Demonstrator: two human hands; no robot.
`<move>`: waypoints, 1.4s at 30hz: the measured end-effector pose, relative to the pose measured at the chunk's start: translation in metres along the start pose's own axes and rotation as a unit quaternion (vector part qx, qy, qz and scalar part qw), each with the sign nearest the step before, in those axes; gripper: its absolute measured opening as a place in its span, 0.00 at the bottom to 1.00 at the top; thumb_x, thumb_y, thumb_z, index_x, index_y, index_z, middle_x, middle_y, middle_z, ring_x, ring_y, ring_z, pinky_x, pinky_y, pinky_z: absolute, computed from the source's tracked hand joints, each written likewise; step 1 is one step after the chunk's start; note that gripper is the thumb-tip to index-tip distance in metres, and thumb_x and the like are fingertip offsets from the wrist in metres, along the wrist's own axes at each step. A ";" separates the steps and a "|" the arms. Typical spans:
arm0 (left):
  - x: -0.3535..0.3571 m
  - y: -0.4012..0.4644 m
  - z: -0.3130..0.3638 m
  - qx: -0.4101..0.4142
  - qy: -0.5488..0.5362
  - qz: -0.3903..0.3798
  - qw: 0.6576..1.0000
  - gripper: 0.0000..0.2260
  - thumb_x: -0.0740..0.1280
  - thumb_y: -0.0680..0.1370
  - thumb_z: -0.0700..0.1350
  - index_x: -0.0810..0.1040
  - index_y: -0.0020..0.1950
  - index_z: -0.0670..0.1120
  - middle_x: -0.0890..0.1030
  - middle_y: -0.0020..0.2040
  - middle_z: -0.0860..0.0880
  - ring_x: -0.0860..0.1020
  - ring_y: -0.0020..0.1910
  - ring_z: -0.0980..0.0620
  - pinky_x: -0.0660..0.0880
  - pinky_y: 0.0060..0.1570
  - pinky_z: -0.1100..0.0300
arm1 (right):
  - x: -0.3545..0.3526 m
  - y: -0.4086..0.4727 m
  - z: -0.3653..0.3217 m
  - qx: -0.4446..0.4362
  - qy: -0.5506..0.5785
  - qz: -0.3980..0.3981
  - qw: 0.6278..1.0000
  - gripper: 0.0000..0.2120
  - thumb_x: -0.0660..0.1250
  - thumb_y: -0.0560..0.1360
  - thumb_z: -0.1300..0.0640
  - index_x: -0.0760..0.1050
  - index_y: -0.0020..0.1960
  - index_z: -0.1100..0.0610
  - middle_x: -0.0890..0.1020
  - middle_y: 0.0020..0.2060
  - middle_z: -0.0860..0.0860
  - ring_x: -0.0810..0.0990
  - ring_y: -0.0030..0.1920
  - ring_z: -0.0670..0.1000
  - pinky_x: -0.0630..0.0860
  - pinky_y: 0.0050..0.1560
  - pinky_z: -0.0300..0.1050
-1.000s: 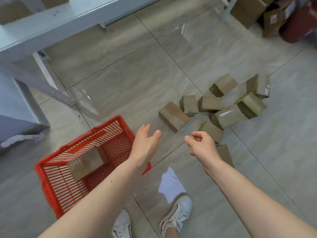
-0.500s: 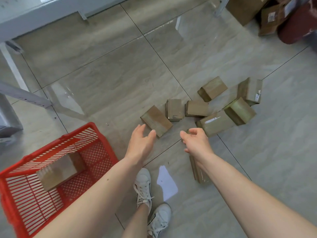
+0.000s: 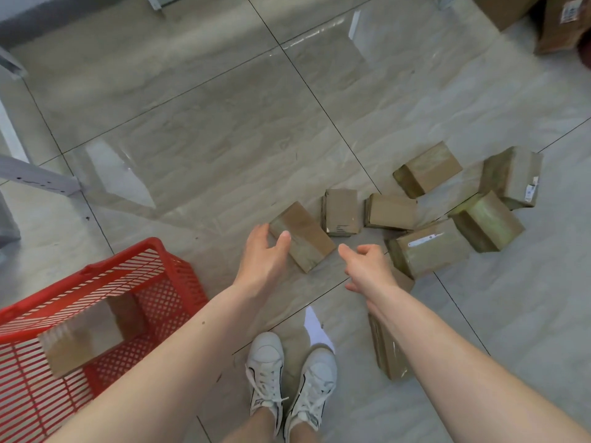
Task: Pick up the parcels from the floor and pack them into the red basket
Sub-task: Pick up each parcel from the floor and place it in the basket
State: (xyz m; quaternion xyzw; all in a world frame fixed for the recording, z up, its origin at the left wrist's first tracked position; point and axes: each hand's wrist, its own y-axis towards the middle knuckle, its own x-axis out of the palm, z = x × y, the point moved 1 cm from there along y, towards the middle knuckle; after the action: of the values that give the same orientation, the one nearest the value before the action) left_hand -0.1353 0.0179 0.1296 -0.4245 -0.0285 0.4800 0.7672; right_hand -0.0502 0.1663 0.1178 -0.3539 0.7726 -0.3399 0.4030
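Head view shows the red basket (image 3: pixel 105 276) near on the left with one parcel (image 3: pixel 89 334) inside. The left hand (image 3: pixel 262 257), fingers spread apart, is at the nearest box (image 3: pixel 300 239) but not yet around it. The right hand (image 3: pixel 367 266) hangs loosely curled and holds nothing. A one-hand grab could slip on the shiny tape, and the box might fall or bump the other boxes (image 3: pixel 428 247) close on the right.

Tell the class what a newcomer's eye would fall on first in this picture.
The red basket at lower left stands out, with one parcel inside. At centre, the left hand touches a floor parcel while the right hand reaches beside it. More brown parcels lie scattered to the right.
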 end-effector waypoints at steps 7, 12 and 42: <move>0.040 0.090 -0.056 -0.003 0.052 -0.002 0.999 0.29 0.61 0.81 0.50 0.55 0.80 0.45 0.52 0.81 0.47 0.51 0.80 0.50 0.52 0.77 0.52 | 0.038 0.095 0.038 0.046 -0.017 -0.036 0.998 0.28 0.65 0.76 0.45 0.66 0.69 0.60 0.73 0.52 0.54 0.75 0.55 0.54 0.74 0.65 0.58; 0.065 0.152 -0.092 0.011 0.107 -0.029 0.994 0.32 0.61 0.82 0.50 0.49 0.81 0.44 0.47 0.82 0.47 0.46 0.81 0.49 0.49 0.78 0.52 | 0.069 0.152 0.067 0.082 -0.017 -0.042 0.996 0.14 0.66 0.77 0.47 0.72 0.51 0.59 0.74 0.41 0.52 0.74 0.46 0.54 0.75 0.63 0.60; -0.053 -0.023 0.022 -0.030 -0.051 0.143 0.988 0.21 0.68 0.78 0.47 0.62 0.62 0.42 0.72 0.57 0.46 0.74 0.53 0.48 0.69 0.50 0.56 | 0.024 -0.042 -0.054 -0.151 -0.091 0.015 0.984 0.31 0.71 0.65 0.40 0.71 0.64 0.50 0.77 0.57 0.50 0.78 0.58 0.53 0.74 0.63 0.55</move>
State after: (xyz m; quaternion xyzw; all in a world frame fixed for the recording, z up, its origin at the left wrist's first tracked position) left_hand -0.1572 -0.0124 0.1784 -0.4219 -0.0216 0.6046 0.6753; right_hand -0.0957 0.1383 0.1665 -0.4288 0.7804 -0.1794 0.4182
